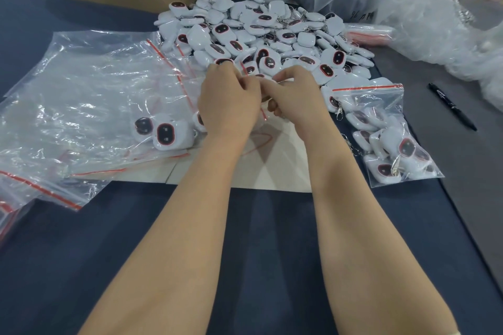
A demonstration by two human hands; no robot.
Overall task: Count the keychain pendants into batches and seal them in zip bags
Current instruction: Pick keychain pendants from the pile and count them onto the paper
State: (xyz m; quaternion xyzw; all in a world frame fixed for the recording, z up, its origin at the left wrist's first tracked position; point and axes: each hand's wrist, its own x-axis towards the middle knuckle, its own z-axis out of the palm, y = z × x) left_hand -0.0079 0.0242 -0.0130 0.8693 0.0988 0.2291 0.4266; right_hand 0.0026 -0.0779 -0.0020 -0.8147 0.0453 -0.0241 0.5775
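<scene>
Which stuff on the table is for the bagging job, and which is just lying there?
For the job:
pile of pendants
bag being filled
filled bag
empty zip bags
left hand and right hand, both at the bag's mouth

Just lying about:
black pen, untouched
bubble wrap
paper sheet

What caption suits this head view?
Left hand and right hand pinch a zip bag in front of a pile of white keychain pendants.
</scene>
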